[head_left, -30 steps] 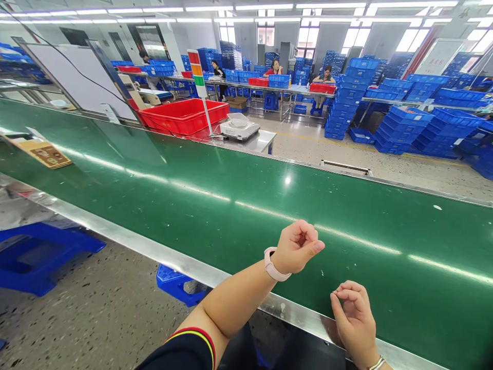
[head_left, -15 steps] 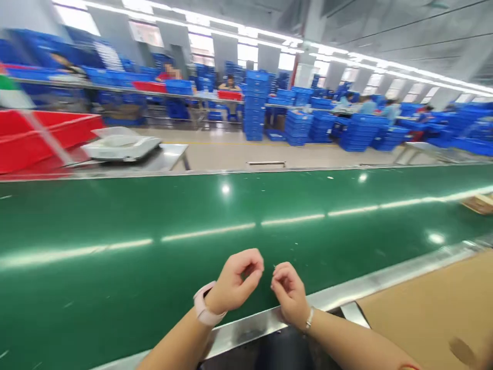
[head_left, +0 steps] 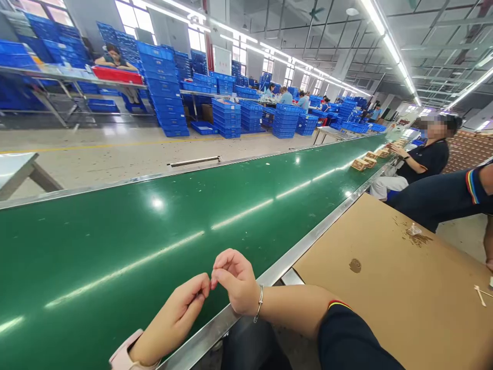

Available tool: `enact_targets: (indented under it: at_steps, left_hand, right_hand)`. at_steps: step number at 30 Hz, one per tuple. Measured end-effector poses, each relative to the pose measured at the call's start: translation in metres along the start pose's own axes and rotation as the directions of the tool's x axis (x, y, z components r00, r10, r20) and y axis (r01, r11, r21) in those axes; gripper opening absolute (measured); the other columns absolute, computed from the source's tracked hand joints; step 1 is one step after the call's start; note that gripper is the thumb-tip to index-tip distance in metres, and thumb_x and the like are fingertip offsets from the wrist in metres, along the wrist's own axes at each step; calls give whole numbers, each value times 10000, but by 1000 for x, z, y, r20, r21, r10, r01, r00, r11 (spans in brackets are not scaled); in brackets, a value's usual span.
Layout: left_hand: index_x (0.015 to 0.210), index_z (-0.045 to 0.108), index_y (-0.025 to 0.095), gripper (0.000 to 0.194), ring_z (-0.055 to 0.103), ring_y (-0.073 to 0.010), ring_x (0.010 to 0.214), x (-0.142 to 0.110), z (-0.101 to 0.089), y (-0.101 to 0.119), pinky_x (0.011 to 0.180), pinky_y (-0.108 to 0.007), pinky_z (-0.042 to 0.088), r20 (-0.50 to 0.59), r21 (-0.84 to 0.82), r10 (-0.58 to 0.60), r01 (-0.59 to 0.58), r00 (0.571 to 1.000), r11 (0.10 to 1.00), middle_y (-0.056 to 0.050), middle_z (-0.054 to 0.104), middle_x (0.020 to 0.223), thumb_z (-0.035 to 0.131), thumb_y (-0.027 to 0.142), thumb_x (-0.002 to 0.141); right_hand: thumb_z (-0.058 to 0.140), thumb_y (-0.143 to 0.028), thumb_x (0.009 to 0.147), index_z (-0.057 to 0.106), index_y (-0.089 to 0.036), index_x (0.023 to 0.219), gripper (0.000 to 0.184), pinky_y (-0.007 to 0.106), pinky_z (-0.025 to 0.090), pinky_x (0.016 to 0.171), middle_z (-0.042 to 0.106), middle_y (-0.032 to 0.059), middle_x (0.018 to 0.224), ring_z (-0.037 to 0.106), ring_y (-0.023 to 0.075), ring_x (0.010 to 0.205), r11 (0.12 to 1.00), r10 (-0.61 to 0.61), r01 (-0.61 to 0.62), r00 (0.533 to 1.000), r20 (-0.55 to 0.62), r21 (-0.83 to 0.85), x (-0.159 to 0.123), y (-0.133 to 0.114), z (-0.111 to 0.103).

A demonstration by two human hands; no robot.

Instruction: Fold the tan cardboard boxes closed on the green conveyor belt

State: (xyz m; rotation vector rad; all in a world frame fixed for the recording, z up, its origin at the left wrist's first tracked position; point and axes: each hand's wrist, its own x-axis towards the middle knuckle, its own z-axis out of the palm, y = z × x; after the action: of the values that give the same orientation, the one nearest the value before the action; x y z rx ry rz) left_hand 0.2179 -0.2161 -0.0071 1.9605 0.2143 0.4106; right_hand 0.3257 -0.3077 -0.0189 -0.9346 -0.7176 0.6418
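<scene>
Where the lower middle of the frame is occupied, two hands are listed, held over the near edge of a green belt (head_left: pixel 115 226), which is spread from lower left to upper right.

Left hand (head_left: pixel 181 308): curled, thumb laid along the bent fingers; a pink wristband (head_left: pixel 129 352) is worn. Right hand (head_left: pixel 239 282): fingers bent in a loose ring, thumb brought toward the fingertips; a silver bracelet (head_left: pixel 260 303) is worn. The fingertips of both are set very close together; whether they touch cannot be told. No object is seen in either; whether something tiny is pinched, or how tightly the fingers are closed, cannot be told.

Near edge of belt: bordered by a metal strip (head_left: pixel 321 229).

Lower right: a brown-topped counter (head_left: pixel 385 308), marked with a round dark stain (head_left: pixel 355 265); white sticks (head_left: pixel 479 296) are laid near its right side.

Right edge: a dark sleeve (head_left: pixel 472 187) with striped trim, worn by another person.

Upper right: small boxes (head_left: pixel 359 164), placed on the belt near a seated co-worker (head_left: pixel 429 156).

Upper left: blue crates (head_left: pixel 164 87), stacked.
</scene>
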Motion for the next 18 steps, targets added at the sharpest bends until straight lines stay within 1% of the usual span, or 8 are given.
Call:
enact_targets:
  at_steps: [4, 8, 11, 16, 18]
  left_hand:
    - [616, 469, 209, 342, 407, -149, 552, -2, -2, -7, 501, -252, 372, -44, -164, -1, -6, 999, 986, -8, 463, 593, 454, 464, 843]
    - [630, 490, 208, 372, 413, -159, 581, -3, -4, -12, 523, -264, 388, -74, -247, -28, 9, 997, 969, -19, 475, 621, 475, 510, 846]
    - [641, 488, 208, 377, 405, -156, 591, -4, -2, -17, 534, -266, 386, -91, -280, -24, -2, 996, 960, -15, 465, 629, 480, 523, 847]
    - [689, 420, 219, 314, 429, -153, 655, -5, 0, -23, 590, -257, 418, -86, -311, -116, 84, 990, 947, -1, 485, 689, 541, 471, 831]
    - [688, 407, 219, 327, 444, -154, 668, -5, -1, -22, 600, -254, 428, -89, -277, -109, 81, 990, 957, -1, 494, 695, 546, 480, 828]
  right_hand:
    - [714, -511, 699, 496, -213, 750, 373, 247, 457, 492, 486, -39, 667, 479, 79, 489, 996, 29, -30, 1000, 8, 81, -1, -5, 4]
    - [728, -558, 669, 494, -208, 723, 425, 256, 469, 499, 485, -39, 652, 476, 80, 494, 992, 79, -82, 996, 28, 94, -1, -7, 7]
    - [738, -577, 650, 499, -201, 713, 450, 254, 472, 513, 485, -42, 629, 478, 80, 501, 990, 105, -107, 994, 30, 92, -2, -5, 8]
    - [760, -534, 634, 497, -196, 714, 436, 257, 476, 540, 491, -46, 603, 477, 79, 498, 975, 175, -177, 984, 26, 135, -2, -1, 7]
    - [761, -502, 639, 496, -197, 715, 412, 257, 473, 552, 485, -50, 591, 477, 80, 501, 971, 191, -192, 981, 23, 143, -2, 0, 6]
